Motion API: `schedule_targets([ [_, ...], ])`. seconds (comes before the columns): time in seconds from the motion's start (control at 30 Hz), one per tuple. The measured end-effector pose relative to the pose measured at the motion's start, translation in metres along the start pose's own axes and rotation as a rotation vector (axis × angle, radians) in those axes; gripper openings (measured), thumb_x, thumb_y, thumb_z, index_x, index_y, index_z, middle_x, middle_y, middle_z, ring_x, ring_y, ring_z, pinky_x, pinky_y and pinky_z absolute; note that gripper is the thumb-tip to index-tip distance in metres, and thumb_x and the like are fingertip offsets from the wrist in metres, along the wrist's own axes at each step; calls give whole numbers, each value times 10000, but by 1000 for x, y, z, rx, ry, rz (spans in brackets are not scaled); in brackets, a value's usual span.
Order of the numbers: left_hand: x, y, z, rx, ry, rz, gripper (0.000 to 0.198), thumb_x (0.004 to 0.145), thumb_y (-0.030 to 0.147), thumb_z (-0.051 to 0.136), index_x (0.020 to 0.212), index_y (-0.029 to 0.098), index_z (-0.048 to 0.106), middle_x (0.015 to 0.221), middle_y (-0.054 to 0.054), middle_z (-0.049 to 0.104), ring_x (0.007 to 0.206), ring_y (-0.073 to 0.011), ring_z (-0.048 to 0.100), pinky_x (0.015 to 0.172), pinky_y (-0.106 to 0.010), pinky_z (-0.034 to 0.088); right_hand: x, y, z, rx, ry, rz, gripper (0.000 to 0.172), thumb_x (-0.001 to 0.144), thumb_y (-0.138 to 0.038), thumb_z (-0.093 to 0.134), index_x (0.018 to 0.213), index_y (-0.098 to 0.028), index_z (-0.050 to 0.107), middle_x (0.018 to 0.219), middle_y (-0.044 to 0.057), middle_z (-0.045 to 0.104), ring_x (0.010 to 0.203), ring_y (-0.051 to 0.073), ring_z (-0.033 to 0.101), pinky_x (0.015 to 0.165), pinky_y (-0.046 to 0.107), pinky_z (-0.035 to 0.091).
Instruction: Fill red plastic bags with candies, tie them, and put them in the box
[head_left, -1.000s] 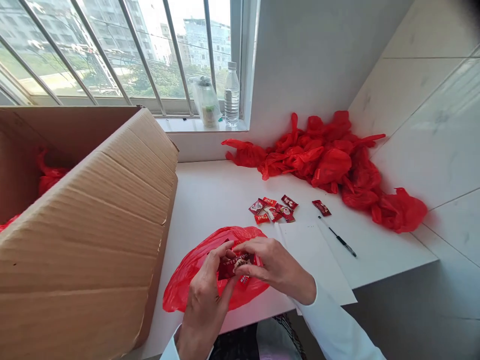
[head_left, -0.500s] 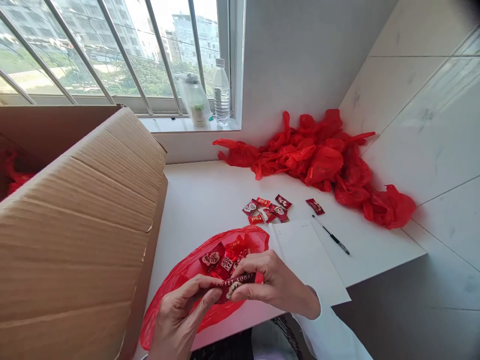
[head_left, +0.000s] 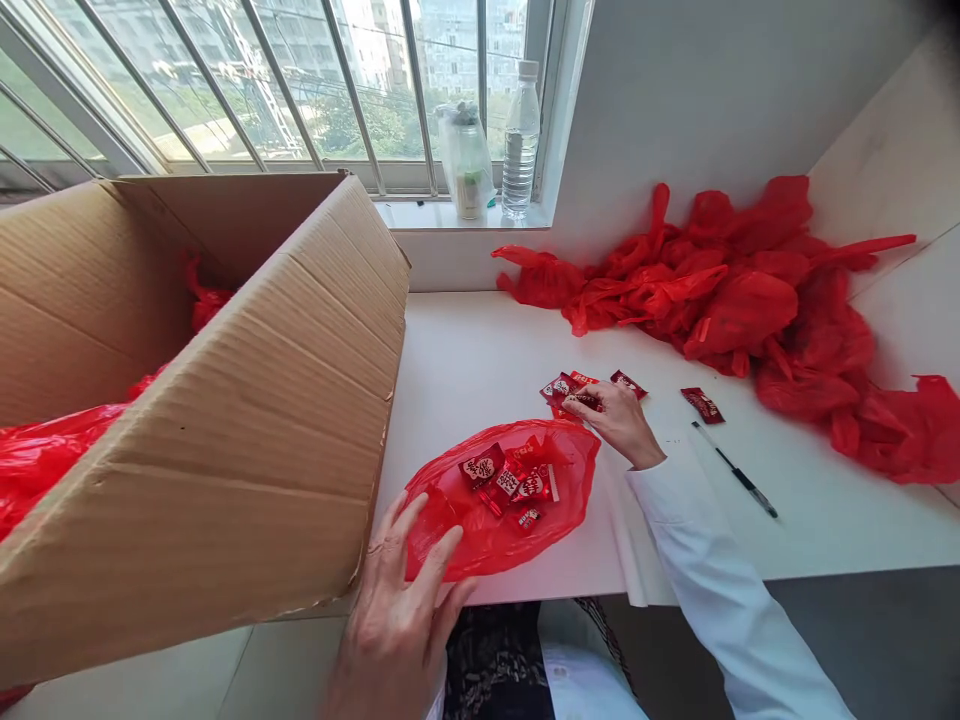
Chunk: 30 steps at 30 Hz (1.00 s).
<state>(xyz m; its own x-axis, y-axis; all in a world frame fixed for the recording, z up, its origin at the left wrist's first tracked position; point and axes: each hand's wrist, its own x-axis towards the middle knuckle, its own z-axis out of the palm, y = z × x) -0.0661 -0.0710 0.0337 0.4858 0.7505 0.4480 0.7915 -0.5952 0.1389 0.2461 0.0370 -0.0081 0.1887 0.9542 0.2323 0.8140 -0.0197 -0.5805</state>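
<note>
An open red plastic bag (head_left: 502,530) lies on the white table (head_left: 480,360) near its front edge, with several red candy packets (head_left: 510,482) inside. My left hand (head_left: 401,610) rests with fingers spread on the bag's near left edge. My right hand (head_left: 616,418) reaches past the bag to a small pile of loose candy packets (head_left: 570,388), its fingers curled down on them. One more packet (head_left: 703,404) lies apart to the right.
A large open cardboard box (head_left: 247,420) with red bags inside fills the left. A heap of red plastic bags (head_left: 750,300) lies at the back right. A black pen (head_left: 735,483) and white paper (head_left: 622,510) lie near my right arm. A water bottle (head_left: 520,140) stands on the sill.
Both hands held a dark candy packet over the bag; now it is gone from them. My right hand has reached out to the loose pile and my left has dropped to the bag's edge.
</note>
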Motion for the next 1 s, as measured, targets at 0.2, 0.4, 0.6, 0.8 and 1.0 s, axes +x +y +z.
schedule_targets([
  [0.2, -20, -13, 23, 124, -84, 30, 436, 787, 46, 514, 1179, 225, 584, 1553, -150, 173, 1402, -441, 183, 969, -641, 430, 15, 24, 32, -77, 11, 19, 287, 797, -436, 584, 923, -197, 682, 930, 89, 658, 934, 253, 533, 854, 368, 363],
  [0.4, -20, -23, 28, 51, -63, -53, 380, 840, 25, 406, 1096, 224, 605, 1559, -101, 196, 1393, -356, 282, 991, -561, 464, 6, 76, -1, -192, 112, 291, 191, 837, -324, 508, 879, -195, 642, 889, 102, 662, 846, 246, 574, 720, 336, 381],
  [0.6, -9, -5, 20, -68, 99, -152, 196, 913, 224, 473, 1060, 230, 602, 1464, -84, 372, 1229, -258, 518, 960, -400, 505, -10, 98, 0, -137, 66, 351, 324, 764, -488, 587, 930, -210, 606, 693, 12, 651, 706, 203, 602, 630, 286, 388],
  [0.8, -15, -10, 16, -212, 114, 84, 343, 861, 14, 472, 1129, 208, 564, 1370, -85, 486, 1299, -235, 456, 1061, -363, 423, -16, 99, 2, -56, 131, 342, 429, 707, -517, 590, 992, -201, 640, 681, 2, 630, 658, 189, 579, 626, 293, 404],
  [1.0, -13, -10, 10, -170, 25, 141, 577, 849, -37, 420, 1334, 274, 451, 1488, -72, 357, 1349, -264, 394, 1080, -398, 413, -21, 112, -17, 29, 243, 400, 478, 683, -573, 589, 911, -165, 689, 785, 84, 691, 719, 229, 598, 719, 361, 419],
])
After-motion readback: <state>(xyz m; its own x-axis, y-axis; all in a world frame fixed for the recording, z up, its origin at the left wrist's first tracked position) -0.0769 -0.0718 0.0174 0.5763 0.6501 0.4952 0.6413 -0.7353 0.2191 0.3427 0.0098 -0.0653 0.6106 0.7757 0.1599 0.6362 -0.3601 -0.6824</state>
